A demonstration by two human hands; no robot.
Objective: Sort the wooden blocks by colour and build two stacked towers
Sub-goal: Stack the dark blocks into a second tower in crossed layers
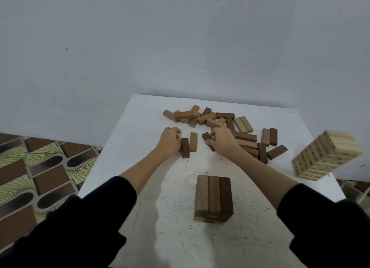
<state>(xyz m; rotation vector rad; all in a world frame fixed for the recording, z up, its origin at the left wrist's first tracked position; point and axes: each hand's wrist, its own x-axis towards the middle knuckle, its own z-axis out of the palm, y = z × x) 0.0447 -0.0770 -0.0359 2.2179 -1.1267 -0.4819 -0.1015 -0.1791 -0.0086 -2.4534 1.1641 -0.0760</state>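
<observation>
Bare white table [140, 167] lies open along the left side and between the two forearms, from the near edge up to the pair of blocks [189, 147] beside the left hand [169, 140]. The brown tower [213, 199] stands in the near-centre lane just inside the right forearm, and the pale tower [324, 155] blocks the right edge. The scattered blocks [220, 125] fill the far and right-centre surface around the right hand [222, 139], leaving only a narrow strip of table behind them along the wall [180, 47].
</observation>
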